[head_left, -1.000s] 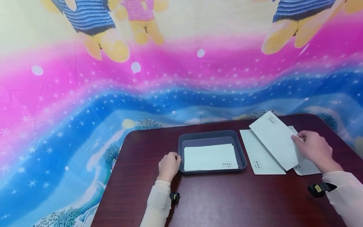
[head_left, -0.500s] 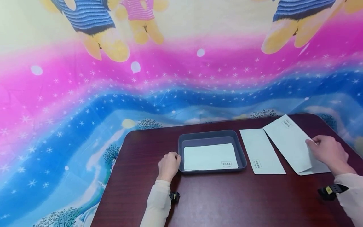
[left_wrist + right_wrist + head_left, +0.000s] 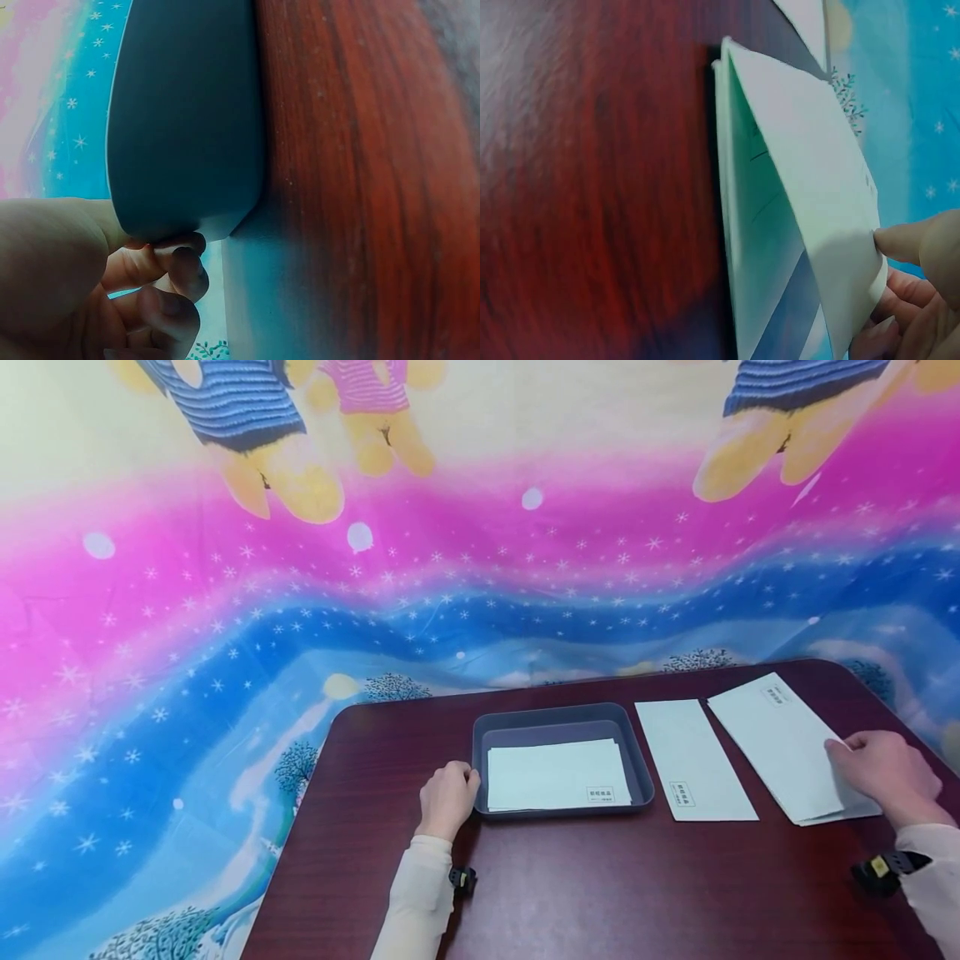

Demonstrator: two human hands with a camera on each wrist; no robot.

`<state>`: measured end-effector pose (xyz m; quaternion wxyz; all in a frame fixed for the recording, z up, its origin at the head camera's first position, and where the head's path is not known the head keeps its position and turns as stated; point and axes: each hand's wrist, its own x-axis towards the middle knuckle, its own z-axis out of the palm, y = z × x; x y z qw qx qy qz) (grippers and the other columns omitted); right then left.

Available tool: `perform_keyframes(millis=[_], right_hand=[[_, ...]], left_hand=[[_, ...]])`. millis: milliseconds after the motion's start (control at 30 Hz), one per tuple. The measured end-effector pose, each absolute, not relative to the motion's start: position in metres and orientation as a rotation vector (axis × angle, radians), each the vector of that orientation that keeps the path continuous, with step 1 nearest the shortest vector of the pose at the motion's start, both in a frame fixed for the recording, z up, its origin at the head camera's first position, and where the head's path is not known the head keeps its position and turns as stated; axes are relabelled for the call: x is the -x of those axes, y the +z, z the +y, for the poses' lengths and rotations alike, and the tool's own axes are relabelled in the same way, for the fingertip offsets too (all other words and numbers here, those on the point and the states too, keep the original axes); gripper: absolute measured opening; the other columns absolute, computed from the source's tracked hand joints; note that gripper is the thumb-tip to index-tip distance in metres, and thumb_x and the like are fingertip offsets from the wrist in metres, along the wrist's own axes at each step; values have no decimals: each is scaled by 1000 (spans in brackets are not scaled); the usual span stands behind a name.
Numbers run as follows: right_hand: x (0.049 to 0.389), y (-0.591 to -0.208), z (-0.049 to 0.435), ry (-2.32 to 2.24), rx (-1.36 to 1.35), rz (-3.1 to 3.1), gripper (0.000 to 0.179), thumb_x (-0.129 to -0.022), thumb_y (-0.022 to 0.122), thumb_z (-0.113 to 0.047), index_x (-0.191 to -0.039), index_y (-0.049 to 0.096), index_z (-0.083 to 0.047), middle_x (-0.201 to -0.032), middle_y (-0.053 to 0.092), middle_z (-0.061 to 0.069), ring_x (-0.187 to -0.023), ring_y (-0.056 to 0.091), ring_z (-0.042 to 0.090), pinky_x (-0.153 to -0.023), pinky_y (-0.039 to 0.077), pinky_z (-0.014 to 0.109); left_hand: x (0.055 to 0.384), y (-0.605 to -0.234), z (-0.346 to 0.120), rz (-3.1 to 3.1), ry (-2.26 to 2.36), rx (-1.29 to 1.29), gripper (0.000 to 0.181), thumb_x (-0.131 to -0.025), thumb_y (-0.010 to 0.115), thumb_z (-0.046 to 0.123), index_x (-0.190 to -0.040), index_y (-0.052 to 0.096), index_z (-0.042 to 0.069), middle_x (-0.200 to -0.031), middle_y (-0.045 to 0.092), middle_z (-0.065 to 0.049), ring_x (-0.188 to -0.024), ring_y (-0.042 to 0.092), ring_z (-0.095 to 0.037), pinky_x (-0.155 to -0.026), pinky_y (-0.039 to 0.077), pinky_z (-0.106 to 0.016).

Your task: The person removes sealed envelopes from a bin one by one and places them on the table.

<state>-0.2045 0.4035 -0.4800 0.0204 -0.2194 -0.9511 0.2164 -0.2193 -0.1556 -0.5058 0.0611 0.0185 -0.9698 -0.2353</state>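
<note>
In the head view my left hand point(image 3: 447, 800) grips the left wall of a dark grey tray point(image 3: 555, 732). In the left wrist view the thumb lies at the rim of the tray point(image 3: 184, 112) and curled fingers sit against its outside. Several white envelopes point(image 3: 547, 772) lie stacked inside the tray. On the right, my right hand point(image 3: 892, 777) pinches the long edge of a white envelope point(image 3: 783, 752) with a small printed block at its far corner. Seen from the right wrist, that envelope point(image 3: 802, 127) tilts up over a pile of envelopes point(image 3: 729, 195).
One more white envelope point(image 3: 690, 752) lies flat between the tray and the right-hand pile. The dark red wooden table point(image 3: 600, 885) ends at the back against a printed curtain point(image 3: 450, 593).
My right hand has moved right and toward me with its envelope, lowering it from above the middle envelope onto the right pile. My left hand and the tray stay in place.
</note>
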Motion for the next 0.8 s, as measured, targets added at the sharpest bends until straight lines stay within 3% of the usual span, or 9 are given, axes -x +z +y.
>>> perform_keyframes(millis=[267, 800], right_hand=[[202, -485, 410, 594, 647, -2972, 38, -99, 58, -26, -96, 64, 12, -85, 65, 31, -70, 58, 41, -66, 36, 55], [206, -493, 415, 518, 692, -3020, 36, -96, 61, -26, -88, 63, 9, -85, 64, 30, -72, 60, 40, -65, 39, 54]], left_hand=[[220, -505, -155, -2938, -700, -62, 49, -100, 60, 23, -56, 38, 21, -48, 30, 6, -41, 30, -13, -44, 23, -29], [218, -502, -154, -2932, -715, -62, 49, -100, 59, 23, -56, 37, 21, -48, 30, 6, -42, 28, -13, -45, 21, -28]])
